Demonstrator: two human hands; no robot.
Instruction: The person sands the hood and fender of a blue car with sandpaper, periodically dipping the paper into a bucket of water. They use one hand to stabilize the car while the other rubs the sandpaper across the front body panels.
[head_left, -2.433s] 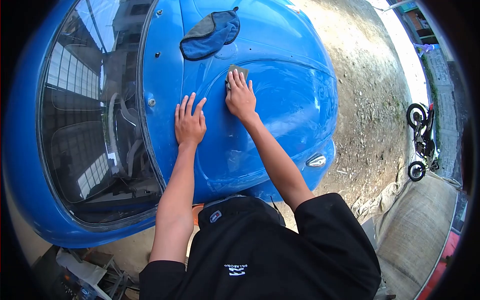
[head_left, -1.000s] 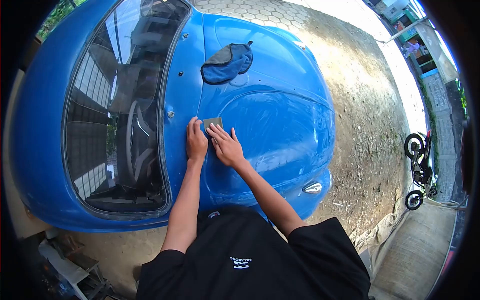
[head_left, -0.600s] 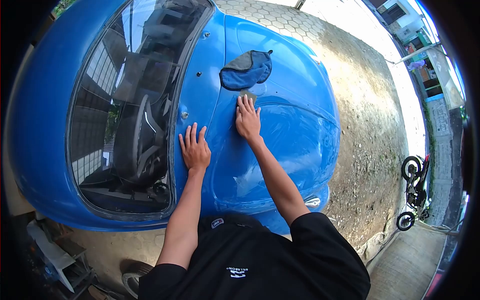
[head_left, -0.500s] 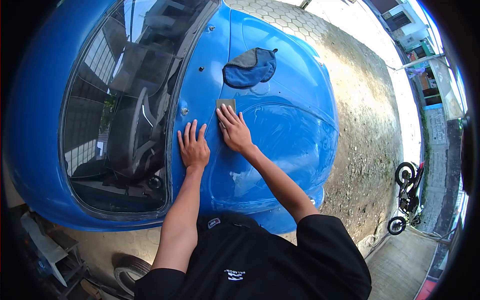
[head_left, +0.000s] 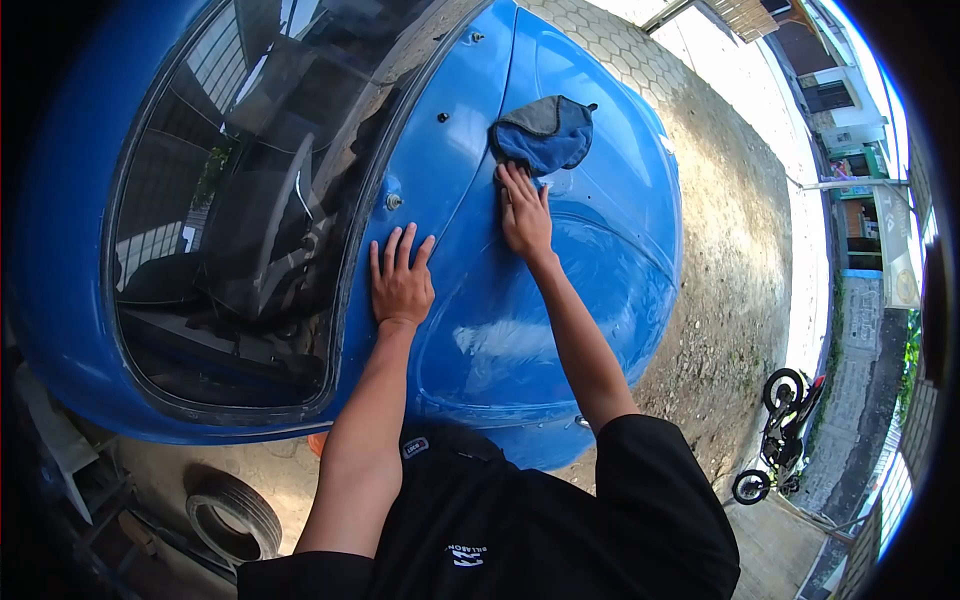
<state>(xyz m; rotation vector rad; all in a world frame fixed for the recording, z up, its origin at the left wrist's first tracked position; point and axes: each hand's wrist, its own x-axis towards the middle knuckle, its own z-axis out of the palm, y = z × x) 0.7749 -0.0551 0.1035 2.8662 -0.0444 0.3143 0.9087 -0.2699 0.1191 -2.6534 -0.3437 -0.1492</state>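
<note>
My left hand lies flat with its fingers spread on the blue car, beside the windshield's lower edge. My right hand presses down on the car's front lid, fingers stretched forward. Its fingertips reach the near edge of a blue and grey cloth, which lies crumpled on the lid. Under these fingertips, the small grey-green square, which looks like folded sandpaper, is almost wholly hidden. Whitish smears and wet-looking streaks mark the paint of the lid.
Metal studs stick up from the panel below the windshield. A tyre lies on the ground at the lower left. To the right, a motorcycle stands on the gravelly ground by a wall.
My right hand has slid forward over the lid to the cloth's edge, and the square beneath its fingers has become mostly hidden. My left hand stays on the panel. The view has shifted.
</note>
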